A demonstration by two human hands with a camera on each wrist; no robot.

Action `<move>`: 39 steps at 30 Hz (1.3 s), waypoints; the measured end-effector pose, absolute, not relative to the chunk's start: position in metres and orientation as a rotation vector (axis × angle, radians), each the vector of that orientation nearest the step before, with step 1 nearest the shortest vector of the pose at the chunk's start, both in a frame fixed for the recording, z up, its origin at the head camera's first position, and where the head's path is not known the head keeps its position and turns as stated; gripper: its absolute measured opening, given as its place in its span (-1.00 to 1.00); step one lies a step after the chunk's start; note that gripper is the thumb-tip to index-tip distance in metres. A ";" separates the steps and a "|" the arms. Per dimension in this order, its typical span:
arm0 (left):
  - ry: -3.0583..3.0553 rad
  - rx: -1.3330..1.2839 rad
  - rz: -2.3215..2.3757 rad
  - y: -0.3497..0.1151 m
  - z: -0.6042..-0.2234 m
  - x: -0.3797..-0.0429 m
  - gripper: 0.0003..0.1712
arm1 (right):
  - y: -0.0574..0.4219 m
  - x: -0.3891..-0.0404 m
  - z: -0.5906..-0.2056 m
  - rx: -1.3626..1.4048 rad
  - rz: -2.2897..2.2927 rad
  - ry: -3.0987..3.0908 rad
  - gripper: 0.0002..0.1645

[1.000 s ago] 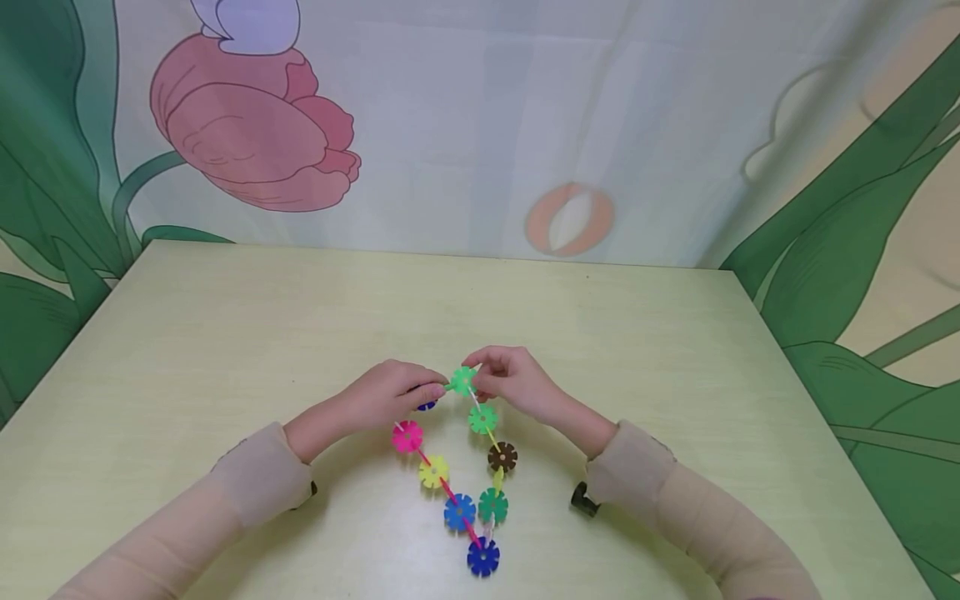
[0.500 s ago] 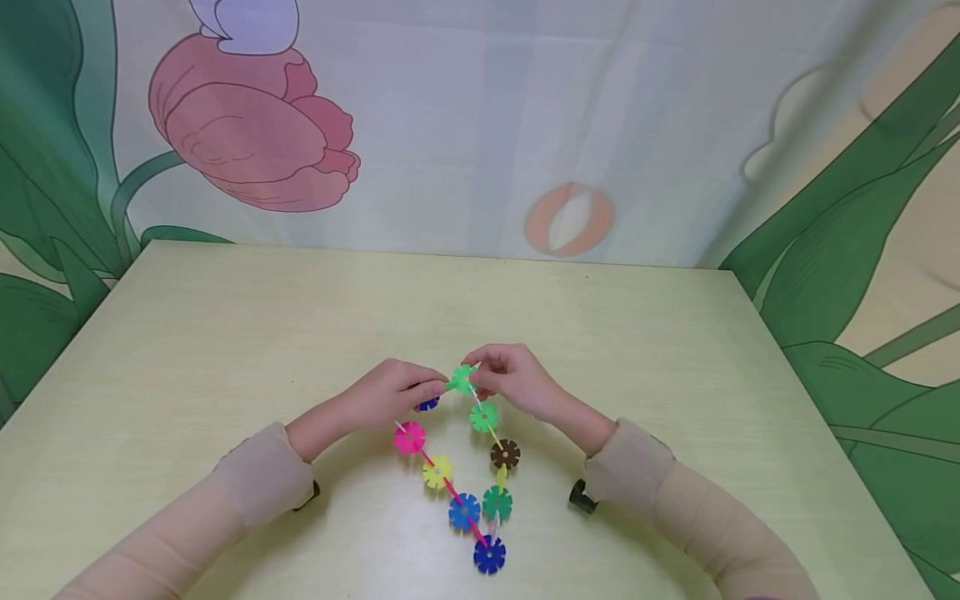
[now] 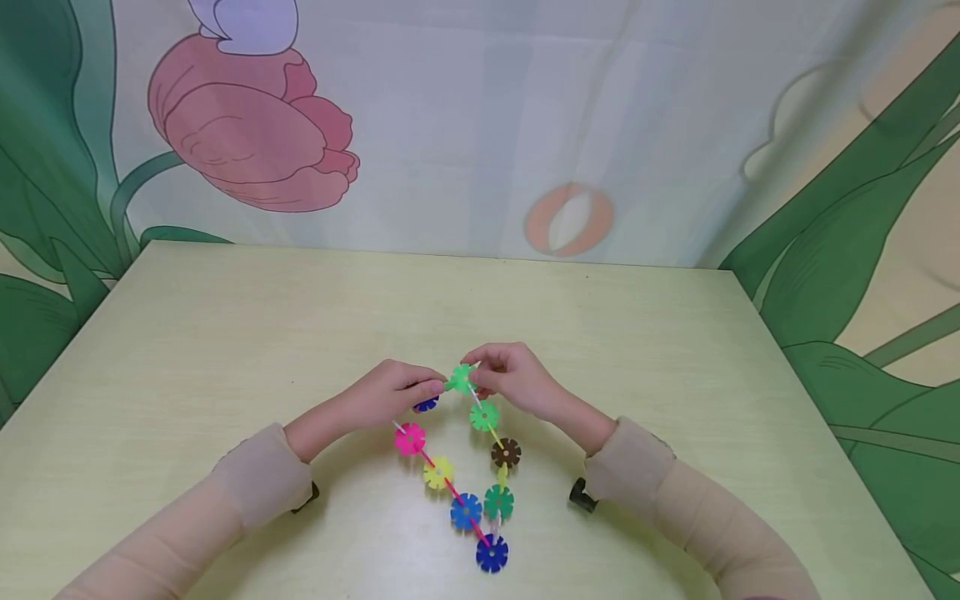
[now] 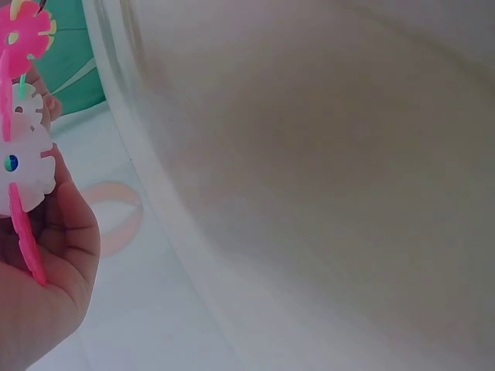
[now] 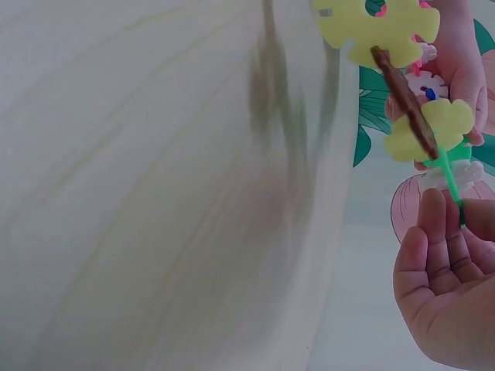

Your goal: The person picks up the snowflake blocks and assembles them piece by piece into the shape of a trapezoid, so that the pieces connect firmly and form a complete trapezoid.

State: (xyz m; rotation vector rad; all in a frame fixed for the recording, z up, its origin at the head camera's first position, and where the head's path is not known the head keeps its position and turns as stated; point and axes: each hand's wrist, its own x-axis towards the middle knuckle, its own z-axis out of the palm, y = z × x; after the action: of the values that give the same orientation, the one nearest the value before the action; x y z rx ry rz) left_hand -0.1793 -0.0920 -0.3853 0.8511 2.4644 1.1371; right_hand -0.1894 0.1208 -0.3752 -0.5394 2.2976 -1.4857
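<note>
Interlocking plastic snowflake discs form a loop-shaped chain that hangs between both hands. In the head view my left hand [image 3: 386, 394] grips its upper left part, fingers over the discs there. A dark blue disc [image 3: 427, 403] peeks out below those fingers. My right hand [image 3: 517, 379] pinches the bright green disc [image 3: 462, 378] at the top. Down the left side run a pink disc [image 3: 410, 438], a yellow disc [image 3: 438, 472] and a blue disc [image 3: 466, 512]. A brown disc [image 3: 506, 453] is on the right side, and another dark blue disc [image 3: 492, 553] at the bottom.
The pale wooden table [image 3: 225, 333] lies under both hands. Behind it hangs a printed cloth [image 3: 450, 125] with flower and leaf pictures. A black wrist device [image 3: 582, 496] shows beside the right cuff.
The lower part of the chain has swung slightly to the right. My right hand and the bright green disc have risen a little; my left hand keeps its place.
</note>
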 end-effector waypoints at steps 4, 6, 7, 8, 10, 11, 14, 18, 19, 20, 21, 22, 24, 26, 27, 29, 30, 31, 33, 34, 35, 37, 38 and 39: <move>2.462 0.816 1.144 -0.093 -0.385 -0.179 -0.69 | 0.123 -0.191 -0.375 -0.526 -1.481 2.318 -0.74; 2.461 0.801 1.150 -0.094 -0.386 -0.180 -0.69 | 0.124 -0.191 -0.375 -0.521 -1.491 2.312 -0.74; 2.458 0.797 1.154 -0.094 -0.386 -0.180 -0.69 | 0.125 -0.191 -0.376 -0.523 -1.497 2.304 -0.73; 2.456 0.797 1.157 -0.095 -0.387 -0.180 -0.69 | 0.125 -0.191 -0.376 -0.527 -1.503 2.296 -0.73; 2.448 0.799 1.166 -0.095 -0.387 -0.180 -0.68 | 0.124 -0.191 -0.375 -0.529 -1.506 2.284 -0.74; 2.445 0.799 1.167 -0.095 -0.387 -0.180 -0.67 | 0.124 -0.191 -0.375 -0.532 -1.507 2.277 -0.74; 2.440 0.814 1.171 -0.094 -0.387 -0.181 -0.66 | 0.123 -0.191 -0.375 -0.544 -1.502 2.267 -0.74; 2.445 0.841 1.162 -0.093 -0.386 -0.181 -0.67 | 0.122 -0.191 -0.376 -0.569 -1.485 2.276 -0.75; 2.448 0.844 1.161 -0.093 -0.386 -0.181 -0.67 | 0.122 -0.191 -0.376 -0.574 -1.480 2.282 -0.75; 2.451 0.846 1.159 -0.093 -0.385 -0.180 -0.68 | 0.122 -0.192 -0.376 -0.575 -1.476 2.288 -0.76; 2.456 0.844 1.156 -0.092 -0.385 -0.180 -0.68 | 0.122 -0.192 -0.376 -0.589 -1.471 2.296 -0.76; 2.461 0.843 1.155 -0.092 -0.385 -0.180 -0.67 | 0.121 -0.192 -0.376 -0.592 -1.468 2.302 -0.77; 2.468 0.826 1.159 -0.091 -0.384 -0.179 -0.67 | 0.121 -0.192 -0.376 -0.616 -1.463 2.311 -0.78; 2.478 0.819 1.159 -0.090 -0.385 -0.178 -0.66 | 0.121 -0.193 -0.376 -0.633 -1.458 2.316 -0.79; 2.481 0.817 1.162 -0.090 -0.385 -0.178 -0.65 | 0.121 -0.193 -0.376 -0.637 -1.457 2.316 -0.80; 2.488 0.818 1.170 -0.089 -0.385 -0.176 -0.65 | 0.120 -0.193 -0.375 -0.633 -1.454 2.317 -0.82; 2.491 0.817 1.177 -0.089 -0.385 -0.176 -0.66 | 0.120 -0.193 -0.375 -0.633 -1.451 2.320 -0.82; 2.495 0.821 1.182 -0.089 -0.385 -0.176 -0.66 | 0.120 -0.193 -0.375 -0.630 -1.450 2.322 -0.82; 2.497 0.821 1.199 -0.089 -0.386 -0.175 -0.67 | 0.120 -0.193 -0.375 -0.629 -1.447 2.326 -0.82; 2.498 0.819 1.205 -0.088 -0.387 -0.175 -0.67 | 0.119 -0.193 -0.375 -0.631 -1.446 2.326 -0.82; 2.500 0.820 1.207 -0.088 -0.387 -0.175 -0.67 | 0.119 -0.193 -0.375 -0.629 -1.446 2.325 -0.82; 2.499 0.827 1.207 -0.089 -0.389 -0.175 -0.66 | 0.119 -0.193 -0.375 -0.626 -1.444 2.318 -0.83; 2.497 0.830 1.205 -0.089 -0.390 -0.175 -0.66 | 0.118 -0.193 -0.375 -0.624 -1.444 2.313 -0.83; 2.495 0.835 1.202 -0.089 -0.391 -0.175 -0.65 | 0.118 -0.193 -0.374 -0.625 -1.442 2.309 -0.84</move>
State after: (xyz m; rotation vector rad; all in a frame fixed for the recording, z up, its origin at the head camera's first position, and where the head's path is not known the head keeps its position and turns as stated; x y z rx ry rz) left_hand -0.1750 -0.0889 -0.3907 0.8352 2.4952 1.2020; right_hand -0.1929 0.1182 -0.3745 -0.6246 2.3094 -1.4424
